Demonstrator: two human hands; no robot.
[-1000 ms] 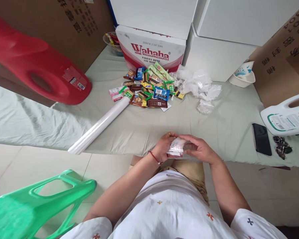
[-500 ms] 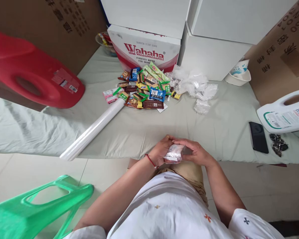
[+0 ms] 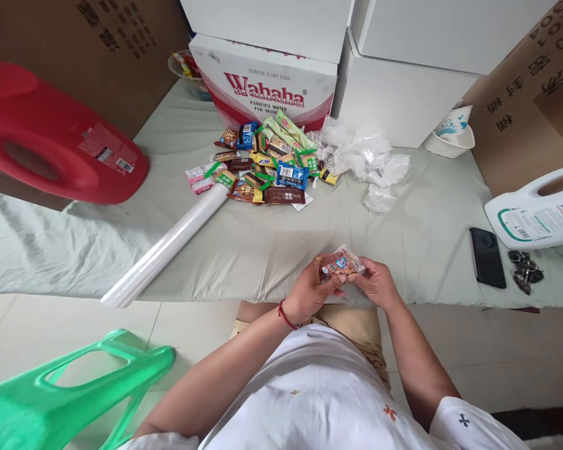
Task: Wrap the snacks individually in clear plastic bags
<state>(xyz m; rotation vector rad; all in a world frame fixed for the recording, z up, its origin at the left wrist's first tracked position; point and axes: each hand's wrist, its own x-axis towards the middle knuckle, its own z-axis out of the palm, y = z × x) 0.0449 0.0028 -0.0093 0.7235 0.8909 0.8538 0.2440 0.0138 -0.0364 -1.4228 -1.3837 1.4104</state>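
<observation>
Both of my hands meet at the near edge of the cloth-covered surface (image 3: 272, 250). Between them is a small snack packet wrapped in clear film (image 3: 340, 263), brown with a blue label showing. My left hand (image 3: 312, 291) grips its left end with curled fingers, a red cord round the wrist. My right hand (image 3: 378, 284) pinches its right end. Farther back lies a pile of snack packets (image 3: 267, 165), and a roll of clear film (image 3: 169, 245) stretches from that pile toward the near left edge.
Crumpled clear film pieces (image 3: 368, 159) lie right of the pile. A red jug (image 3: 51, 147) lies at the left, a white jug (image 3: 537, 212), black phone (image 3: 486, 257) and keys (image 3: 524, 272) at the right. A Wahaha carton (image 3: 267, 84), white boxes and a bowl (image 3: 450, 134) stand behind. A green stool (image 3: 65, 394) is near left.
The wrapped packet has been turned between my hands, so its brown printed face now shows instead of the white film side. Both hands rose slightly over the surface edge.
</observation>
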